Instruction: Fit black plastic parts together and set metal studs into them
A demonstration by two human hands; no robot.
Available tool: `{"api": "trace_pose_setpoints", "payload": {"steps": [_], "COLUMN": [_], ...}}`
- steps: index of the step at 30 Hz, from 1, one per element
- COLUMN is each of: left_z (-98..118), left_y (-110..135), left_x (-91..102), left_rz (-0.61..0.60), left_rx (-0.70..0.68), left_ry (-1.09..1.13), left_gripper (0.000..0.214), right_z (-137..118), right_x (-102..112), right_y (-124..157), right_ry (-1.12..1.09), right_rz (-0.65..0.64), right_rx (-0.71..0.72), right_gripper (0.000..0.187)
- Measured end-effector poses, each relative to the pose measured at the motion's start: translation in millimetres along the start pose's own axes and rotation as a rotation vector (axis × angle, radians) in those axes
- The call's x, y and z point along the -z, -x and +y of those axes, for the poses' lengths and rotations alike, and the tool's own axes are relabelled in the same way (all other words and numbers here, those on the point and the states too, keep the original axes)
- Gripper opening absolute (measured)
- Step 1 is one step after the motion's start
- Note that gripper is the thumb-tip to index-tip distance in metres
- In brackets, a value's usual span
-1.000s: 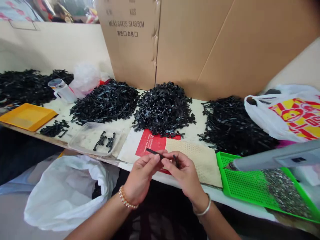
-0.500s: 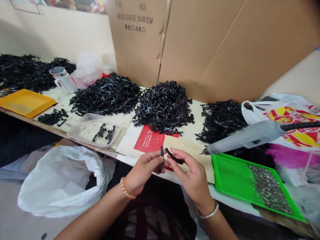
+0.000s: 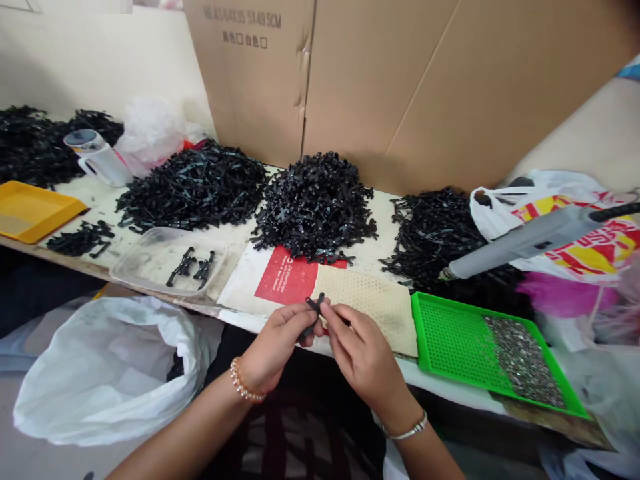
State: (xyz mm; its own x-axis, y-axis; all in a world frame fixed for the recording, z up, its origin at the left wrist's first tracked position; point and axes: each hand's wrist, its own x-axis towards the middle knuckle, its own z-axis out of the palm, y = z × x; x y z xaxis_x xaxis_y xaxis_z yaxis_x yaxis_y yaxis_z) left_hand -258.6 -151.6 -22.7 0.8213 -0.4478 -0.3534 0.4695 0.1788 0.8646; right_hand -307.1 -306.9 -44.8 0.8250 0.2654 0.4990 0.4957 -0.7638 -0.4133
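Note:
My left hand (image 3: 281, 341) is closed on slim black plastic pieces (image 3: 316, 307) at the table's front edge. My right hand (image 3: 361, 348) pinches the upper end of these pieces, its fingertips meeting those of the left. The pieces cross in an X; fingers hide much of them. Just beyond the hands lie a cream textured mat (image 3: 373, 303) and a red-and-white printed sheet (image 3: 280, 277). A heap of small black parts (image 3: 315, 207) stands behind the sheet.
A grey electric screwdriver (image 3: 520, 241) hangs at the right over a green tray (image 3: 450, 333) with many small screws. More black parts (image 3: 195, 187) are heaped left. A shallow clear tray (image 3: 145, 267) holds several joined pieces. A white bag (image 3: 100, 373) stands open below the edge.
The two black pieces, held apart before, now touch and cross as my right hand has moved left against my left. The screwdriver has swung up and right. The view has shifted slightly.

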Motion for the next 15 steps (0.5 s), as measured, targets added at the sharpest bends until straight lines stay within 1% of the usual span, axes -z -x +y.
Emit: {"api": "trace_pose_setpoints", "payload": {"steps": [3,6,9,13,15], "left_z": [-0.6,-2.0,-5.2,-12.2,-12.9], "left_y": [-1.6,-2.5,-3.6,-9.3,-15.2], "left_x": [0.5,1.3,-0.1,-5.1,-4.3], "left_rz": [-0.014,-0.024,-0.025,0.043,0.08], "left_rx": [0.01,0.0,-0.016,-0.036,-0.042], "left_ry": [-0.005,-0.037,-0.095,-0.134,-0.121], "left_gripper": [0.023,0.022,0.025,0.034,0.036], "right_z": [2.8,6.2,6.7,3.9,8.3], "right_x": [-0.8,-0.3,-1.8,-2.3,3.2], "right_y": [3.8,5.4,7.7,10.6,6.0], "right_ry": [-0.061,-0.134,-0.118,-0.055,-0.119], "right_rz": [-0.011,-0.001,0.012,-0.009,-0.049], "right_rx": [-0.058,-0.084,-0.081,-0.074,-0.092], "right_gripper": [0.051,0.048,0.045,0.042,0.039]}}
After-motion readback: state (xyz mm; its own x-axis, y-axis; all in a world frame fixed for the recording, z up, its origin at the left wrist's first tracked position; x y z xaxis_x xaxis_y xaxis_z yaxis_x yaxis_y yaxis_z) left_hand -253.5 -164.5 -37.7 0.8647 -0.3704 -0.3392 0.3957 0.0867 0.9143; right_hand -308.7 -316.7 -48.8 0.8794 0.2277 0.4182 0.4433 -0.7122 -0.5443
